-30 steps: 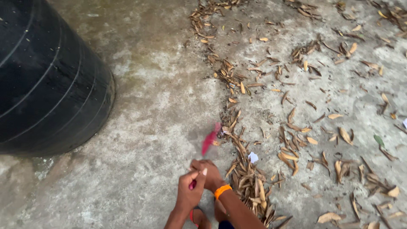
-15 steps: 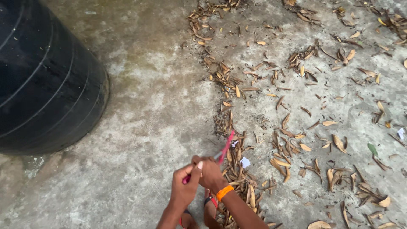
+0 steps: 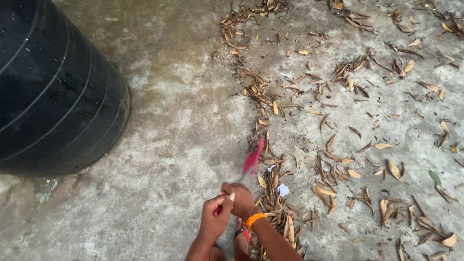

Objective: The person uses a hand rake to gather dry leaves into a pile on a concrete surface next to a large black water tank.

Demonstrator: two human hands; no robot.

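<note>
My left hand point(image 3: 215, 220) and my right hand point(image 3: 240, 199) both grip the thin handle of a red broom point(image 3: 253, 159), low in the middle of the view. An orange band circles my right wrist. The broom's red head is blurred and points up and away from me, over the left edge of a line of dry brown leaves point(image 3: 278, 203) on the concrete ground. My feet in sandals show just below my hands.
A large black ribbed tank point(image 3: 53, 92) stands at the left. Dry leaves lie scattered across the right half of the concrete ground point(image 3: 164, 145), with a few white paper scraps point(image 3: 283, 189) among them.
The broom head has swung left and right over the leaf line between frames, and both hands stay on the handle. The view has shifted slightly.
</note>
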